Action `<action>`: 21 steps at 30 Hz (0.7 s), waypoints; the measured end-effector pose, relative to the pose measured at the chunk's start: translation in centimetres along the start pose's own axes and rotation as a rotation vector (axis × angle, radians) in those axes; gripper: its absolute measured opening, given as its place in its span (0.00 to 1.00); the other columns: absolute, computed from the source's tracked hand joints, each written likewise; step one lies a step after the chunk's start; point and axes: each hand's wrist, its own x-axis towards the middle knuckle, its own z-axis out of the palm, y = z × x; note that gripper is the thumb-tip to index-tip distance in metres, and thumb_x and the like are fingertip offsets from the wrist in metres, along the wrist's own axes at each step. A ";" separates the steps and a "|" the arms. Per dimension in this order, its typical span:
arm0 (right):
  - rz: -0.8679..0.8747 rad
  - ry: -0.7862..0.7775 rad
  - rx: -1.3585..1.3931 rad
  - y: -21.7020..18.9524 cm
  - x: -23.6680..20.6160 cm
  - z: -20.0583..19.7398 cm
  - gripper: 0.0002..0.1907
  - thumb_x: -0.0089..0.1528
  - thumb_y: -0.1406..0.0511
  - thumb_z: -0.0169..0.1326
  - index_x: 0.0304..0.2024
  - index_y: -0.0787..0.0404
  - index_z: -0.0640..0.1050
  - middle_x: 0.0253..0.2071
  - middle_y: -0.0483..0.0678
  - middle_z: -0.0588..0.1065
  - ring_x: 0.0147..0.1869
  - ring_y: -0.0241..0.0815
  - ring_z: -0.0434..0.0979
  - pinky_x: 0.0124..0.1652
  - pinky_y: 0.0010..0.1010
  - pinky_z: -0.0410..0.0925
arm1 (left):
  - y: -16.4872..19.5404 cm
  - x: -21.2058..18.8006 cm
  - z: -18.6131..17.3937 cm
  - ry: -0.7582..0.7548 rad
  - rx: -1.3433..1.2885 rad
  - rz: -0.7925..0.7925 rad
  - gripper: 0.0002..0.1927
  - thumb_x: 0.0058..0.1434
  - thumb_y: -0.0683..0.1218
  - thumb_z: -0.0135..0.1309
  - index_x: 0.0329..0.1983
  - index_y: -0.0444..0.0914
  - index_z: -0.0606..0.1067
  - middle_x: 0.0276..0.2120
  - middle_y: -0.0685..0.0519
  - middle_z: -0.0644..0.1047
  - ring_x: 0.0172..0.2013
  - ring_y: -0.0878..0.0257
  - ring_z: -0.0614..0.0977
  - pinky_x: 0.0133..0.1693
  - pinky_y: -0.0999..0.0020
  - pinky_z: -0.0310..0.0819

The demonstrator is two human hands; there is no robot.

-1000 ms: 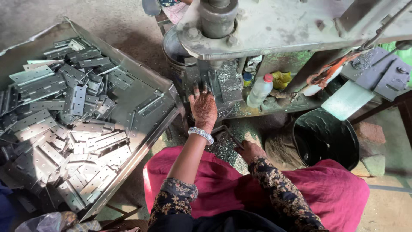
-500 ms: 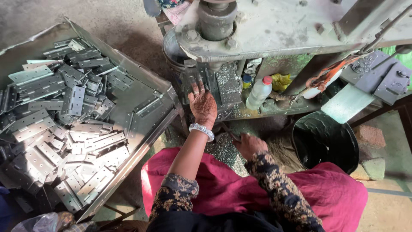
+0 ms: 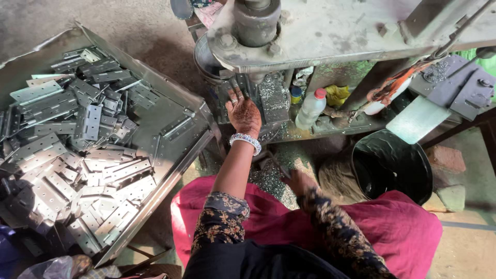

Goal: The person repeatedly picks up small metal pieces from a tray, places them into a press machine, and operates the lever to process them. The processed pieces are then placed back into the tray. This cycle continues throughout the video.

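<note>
Die block (image 3: 272, 98) of press, just beyond lap, below ram (image 3: 256, 20). Nearest: right hand (image 3: 298, 182), low amid metal swarf, grip not discernible. Next: left hand (image 3: 244, 114), fingers spread flat against block, nothing visibly grasped. Step judged: positioning at die. Next move calls for fingers clear of ram. Left: tray (image 3: 155, 191) of hinge plates (image 3: 88, 155). Beyond: plastic bottle (image 3: 311, 107).

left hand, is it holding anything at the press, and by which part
The left hand reaches under the press, fingers on a metal piece there; whether it grips it cannot be told.
</note>
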 end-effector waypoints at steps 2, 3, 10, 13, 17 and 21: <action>-0.024 0.023 0.016 0.9 -0.1 1.6 0.28 0.61 0.43 0.55 0.48 0.57 0.77 0.41 0.60 0.80 0.45 0.58 0.82 0.44 0.50 0.72 | 0.0 -0.4 0.0 -0.133 -0.050 -0.002 0.19 0.63 0.49 0.52 0.57 0.41 0.78 0.75 0.45 0.55 0.73 0.47 0.57 0.63 0.48 0.56; -0.046 0.061 -0.009 1.5 -0.2 2.4 0.27 0.62 0.43 0.54 0.49 0.56 0.76 0.41 0.60 0.80 0.45 0.59 0.81 0.44 0.50 0.71 | -0.4 -0.6 -0.3 -0.185 -0.066 -0.013 0.18 0.64 0.49 0.52 0.56 0.42 0.78 0.75 0.45 0.54 0.74 0.46 0.56 0.63 0.47 0.55; -0.646 0.033 0.429 5.8 5.5 -0.5 0.20 0.65 0.63 0.53 0.56 0.66 0.77 0.47 0.59 0.79 0.44 0.55 0.82 0.45 0.43 0.76 | -10.6 -8.6 -5.2 0.008 -0.385 0.170 0.19 0.61 0.46 0.53 0.56 0.45 0.77 0.68 0.55 0.70 0.67 0.52 0.68 0.59 0.48 0.58; -0.450 0.487 0.269 5.3 9.6 -3.5 0.30 0.57 0.65 0.58 0.62 0.63 0.70 0.55 0.58 0.76 0.50 0.55 0.82 0.49 0.40 0.76 | -16.8 -9.2 -5.4 0.004 -0.088 0.160 0.19 0.69 0.50 0.50 0.61 0.42 0.74 0.68 0.50 0.68 0.65 0.51 0.68 0.62 0.46 0.58; 0.270 0.463 1.069 2.7 14.0 -5.4 0.47 0.51 0.61 0.66 0.70 0.54 0.59 0.60 0.62 0.70 0.54 0.58 0.79 0.50 0.47 0.76 | -19.8 -9.2 -2.9 0.222 -0.138 -0.001 0.32 0.68 0.53 0.52 0.71 0.34 0.67 0.71 0.41 0.63 0.69 0.43 0.62 0.67 0.39 0.51; 0.554 0.548 0.919 1.0 17.8 -5.8 0.65 0.46 0.56 0.75 0.77 0.47 0.49 0.64 0.67 0.62 0.56 0.61 0.77 0.52 0.50 0.77 | -19.4 -8.7 -1.2 0.247 -0.034 -0.049 0.36 0.67 0.58 0.51 0.71 0.32 0.64 0.71 0.38 0.63 0.71 0.42 0.61 0.67 0.36 0.44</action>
